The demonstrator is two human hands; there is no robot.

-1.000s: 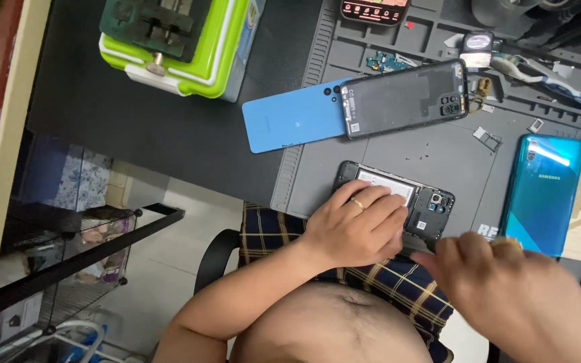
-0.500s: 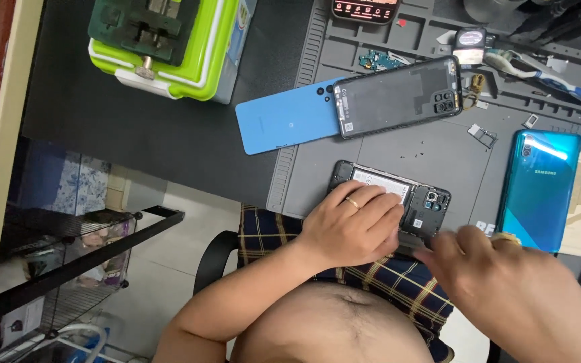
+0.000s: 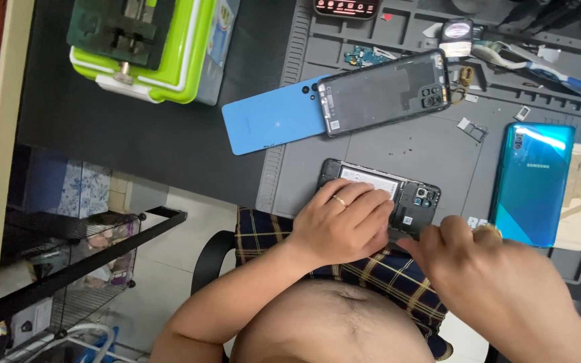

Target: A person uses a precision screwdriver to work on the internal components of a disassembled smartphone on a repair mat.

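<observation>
While both hands work at the mat's [image 3: 371, 151] near edge:
Opened phone [image 3: 411, 195]: lying flat on mat.
Left hand [image 3: 347, 225]: curled, pressing phone down.
Right hand [image 3: 499, 275]: fingertips beside phone; grip cannot be told.

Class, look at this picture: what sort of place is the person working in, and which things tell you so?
Most likely a phone repair bench. An opened phone lies under the left hand on a grey work mat with tray slots, a removed back cover lies nearby, and small loose parts are scattered about.
</observation>
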